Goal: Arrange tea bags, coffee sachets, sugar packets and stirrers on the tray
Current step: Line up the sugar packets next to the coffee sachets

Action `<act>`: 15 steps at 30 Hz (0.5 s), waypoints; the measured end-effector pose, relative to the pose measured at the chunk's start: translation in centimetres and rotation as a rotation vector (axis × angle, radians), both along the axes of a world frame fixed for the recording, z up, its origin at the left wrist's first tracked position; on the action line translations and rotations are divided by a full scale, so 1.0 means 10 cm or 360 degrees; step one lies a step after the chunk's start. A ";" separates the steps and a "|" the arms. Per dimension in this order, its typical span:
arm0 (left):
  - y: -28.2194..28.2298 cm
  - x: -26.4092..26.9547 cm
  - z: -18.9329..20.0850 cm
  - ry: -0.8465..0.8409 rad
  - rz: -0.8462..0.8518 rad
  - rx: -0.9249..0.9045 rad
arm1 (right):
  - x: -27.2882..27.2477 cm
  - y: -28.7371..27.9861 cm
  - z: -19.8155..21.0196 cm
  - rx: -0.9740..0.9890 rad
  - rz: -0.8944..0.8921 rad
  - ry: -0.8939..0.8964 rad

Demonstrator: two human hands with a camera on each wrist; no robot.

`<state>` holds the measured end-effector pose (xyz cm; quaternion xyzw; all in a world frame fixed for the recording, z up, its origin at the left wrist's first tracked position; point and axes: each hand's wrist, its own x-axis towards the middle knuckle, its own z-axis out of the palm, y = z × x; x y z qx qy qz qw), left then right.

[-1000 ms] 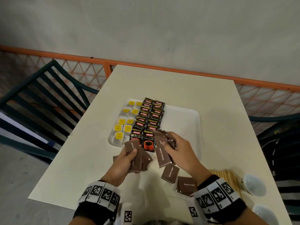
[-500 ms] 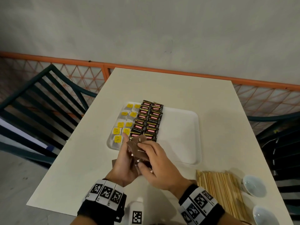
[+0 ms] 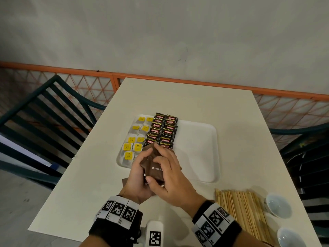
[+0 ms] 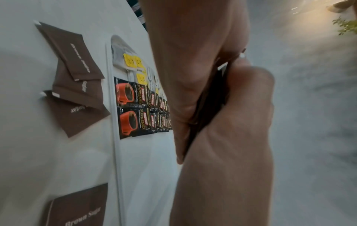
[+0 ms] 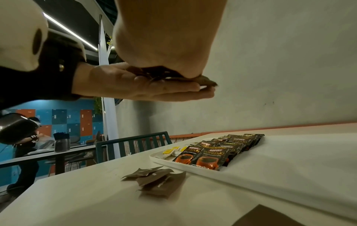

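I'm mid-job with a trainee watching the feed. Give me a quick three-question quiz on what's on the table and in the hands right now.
1. True or false: the wooden stirrers already lie on the white tray.
2. What do the left hand and right hand hold in their grip between them?
A. coffee sachets
B. brown sugar packets
C. tea bags
3. Fill in: on the tray, the yellow-tagged tea bags sit to the ___ of the black coffee sachets, seen from the head view.

Key
1. False: they lie on the table, off the tray's near right corner.
2. B
3. left
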<state>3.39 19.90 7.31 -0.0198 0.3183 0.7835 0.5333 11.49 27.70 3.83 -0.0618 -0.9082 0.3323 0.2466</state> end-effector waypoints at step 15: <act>0.06 0.05 0.05 -0.0112 0.0109 0.0038 | -0.08 0.08 0.09 0.0243 -0.0153 0.0373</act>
